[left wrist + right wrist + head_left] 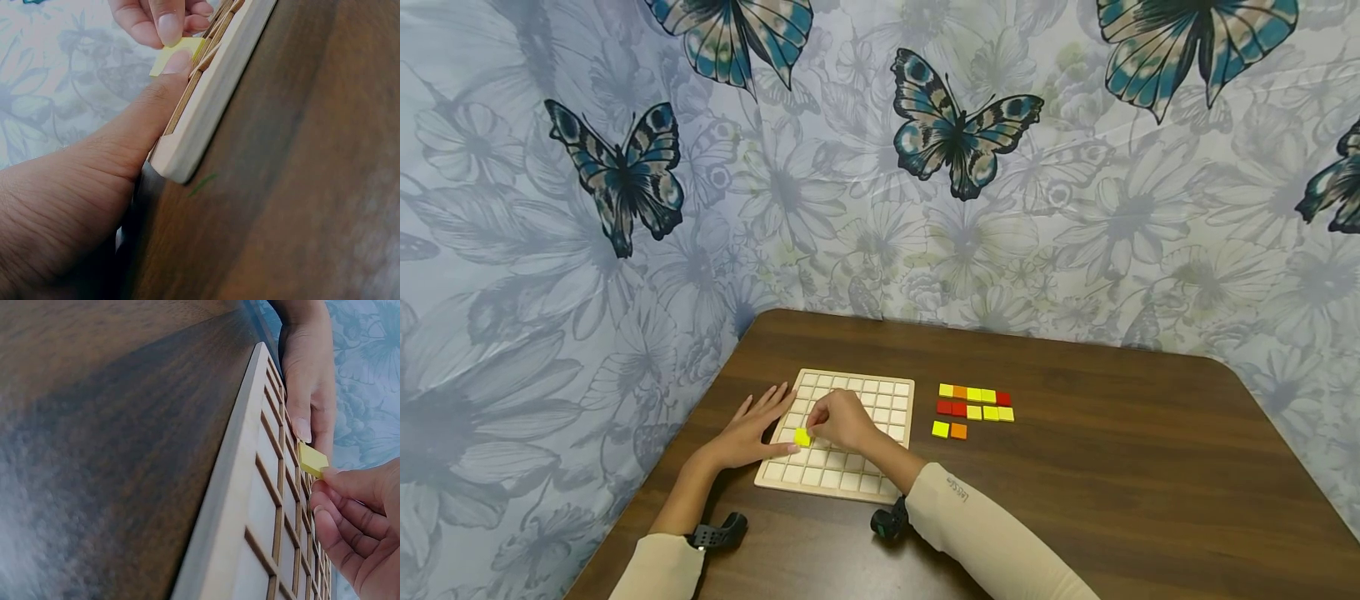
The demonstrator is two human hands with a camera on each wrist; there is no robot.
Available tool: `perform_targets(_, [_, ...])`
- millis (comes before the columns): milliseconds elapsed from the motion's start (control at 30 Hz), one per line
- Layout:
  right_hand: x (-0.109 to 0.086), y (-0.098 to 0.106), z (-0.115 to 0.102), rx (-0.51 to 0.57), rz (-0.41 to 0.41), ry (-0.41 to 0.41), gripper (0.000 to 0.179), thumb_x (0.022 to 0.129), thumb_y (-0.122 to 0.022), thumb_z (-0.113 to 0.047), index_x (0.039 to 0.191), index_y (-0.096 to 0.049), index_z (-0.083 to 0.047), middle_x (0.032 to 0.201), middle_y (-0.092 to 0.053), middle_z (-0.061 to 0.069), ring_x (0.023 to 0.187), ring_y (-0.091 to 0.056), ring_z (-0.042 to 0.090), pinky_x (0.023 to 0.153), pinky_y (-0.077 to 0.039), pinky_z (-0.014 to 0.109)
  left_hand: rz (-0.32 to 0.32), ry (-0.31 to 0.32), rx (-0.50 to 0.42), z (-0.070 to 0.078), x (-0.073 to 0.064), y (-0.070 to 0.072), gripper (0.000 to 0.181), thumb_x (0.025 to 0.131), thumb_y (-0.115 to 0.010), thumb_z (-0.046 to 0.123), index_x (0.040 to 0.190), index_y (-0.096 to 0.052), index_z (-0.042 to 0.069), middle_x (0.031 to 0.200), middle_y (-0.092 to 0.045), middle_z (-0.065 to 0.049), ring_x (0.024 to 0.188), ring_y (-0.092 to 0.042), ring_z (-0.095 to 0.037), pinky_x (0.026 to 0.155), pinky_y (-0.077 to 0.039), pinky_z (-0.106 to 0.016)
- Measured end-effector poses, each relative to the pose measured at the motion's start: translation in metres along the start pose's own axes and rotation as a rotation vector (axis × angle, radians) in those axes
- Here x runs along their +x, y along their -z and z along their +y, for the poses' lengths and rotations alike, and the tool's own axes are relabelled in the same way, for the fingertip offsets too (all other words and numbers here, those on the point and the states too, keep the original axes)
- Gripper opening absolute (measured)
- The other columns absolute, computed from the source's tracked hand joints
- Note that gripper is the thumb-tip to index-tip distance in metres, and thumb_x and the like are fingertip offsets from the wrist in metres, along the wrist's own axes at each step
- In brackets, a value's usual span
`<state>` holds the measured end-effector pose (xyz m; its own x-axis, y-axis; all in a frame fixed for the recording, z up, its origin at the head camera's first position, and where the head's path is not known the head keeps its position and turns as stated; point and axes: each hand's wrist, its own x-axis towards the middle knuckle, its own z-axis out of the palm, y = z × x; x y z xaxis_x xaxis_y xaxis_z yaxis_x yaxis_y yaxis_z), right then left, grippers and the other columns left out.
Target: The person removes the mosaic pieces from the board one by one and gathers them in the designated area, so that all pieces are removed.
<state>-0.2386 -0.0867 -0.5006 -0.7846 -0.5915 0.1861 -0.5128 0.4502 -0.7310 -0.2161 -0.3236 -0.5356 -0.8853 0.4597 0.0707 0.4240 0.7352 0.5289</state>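
A pale wooden grid board (812, 477) with raised square dividers lies on the table's left side. My right hand (844, 421) pinches a small yellow square tile (802, 437) between thumb and fingertips, over the board's left part. In the right wrist view the yellow tile (312, 459) is tilted against the grid. My left hand (747, 440) rests along the board's left edge, fingers spread. Its thumb touches the yellow tile (164, 61) in the left wrist view. Whether the tile's lower edge sits inside a cell is hard to tell.
Right of the board, loose tiles lie in three short rows: an upper row (974, 394) and a middle row (974, 412) of mixed colours, then a yellow tile (940, 429) beside an orange tile (958, 431). The brown table (1112, 467) meets a butterfly-patterned cloth (850, 250) behind.
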Motion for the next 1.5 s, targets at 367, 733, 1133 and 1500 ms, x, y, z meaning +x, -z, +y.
perform_targets(367, [-0.009,0.004,0.006,0.064,0.021,-0.007,0.004,0.087,-0.078,0.0,0.087,-0.08,-0.003,0.078,-0.075,0.0,0.064,-0.063,0.0,0.061,-0.053,0.016,0.003,0.001,0.011,-0.004,0.002,-0.006,0.098,0.091,-0.072,0.052,0.163,-0.021,0.008,0.167,-0.013,-0.021,0.153,-0.007,-0.046,0.114,0.003,-0.072])
perform_targets(733, [-0.024,0.024,0.004,0.071,0.033,-0.009,0.006,0.089,-0.078,-0.005,0.086,-0.081,-0.009,0.079,-0.075,-0.004,0.065,-0.062,0.003,0.061,-0.053,0.019,0.009,-0.009,0.02,-0.003,0.001,-0.006,0.098,0.091,-0.072,0.052,0.163,-0.022,0.008,0.167,-0.013,-0.022,0.153,-0.009,-0.046,0.114,0.002,-0.072])
perform_targets(1133, [-0.041,0.043,0.001,0.063,0.065,-0.001,0.006,0.089,-0.079,-0.006,0.086,-0.082,-0.011,0.079,-0.075,-0.005,0.066,-0.061,0.004,0.061,-0.052,0.021,0.022,-0.013,0.028,-0.005,-0.002,-0.005,0.098,0.091,-0.072,0.051,0.163,-0.021,0.009,0.167,-0.013,-0.023,0.153,-0.009,-0.046,0.114,0.002,-0.073])
perform_targets(1500, [-0.058,0.057,0.007,0.058,0.093,-0.025,0.006,0.088,-0.08,-0.008,0.085,-0.082,-0.012,0.079,-0.074,-0.007,0.065,-0.058,0.007,0.059,-0.049,0.023,0.01,-0.012,0.021,-0.007,-0.001,-0.005,0.099,0.091,-0.072,0.052,0.163,-0.02,0.01,0.168,-0.011,-0.02,0.154,-0.007,-0.044,0.114,0.003,-0.072])
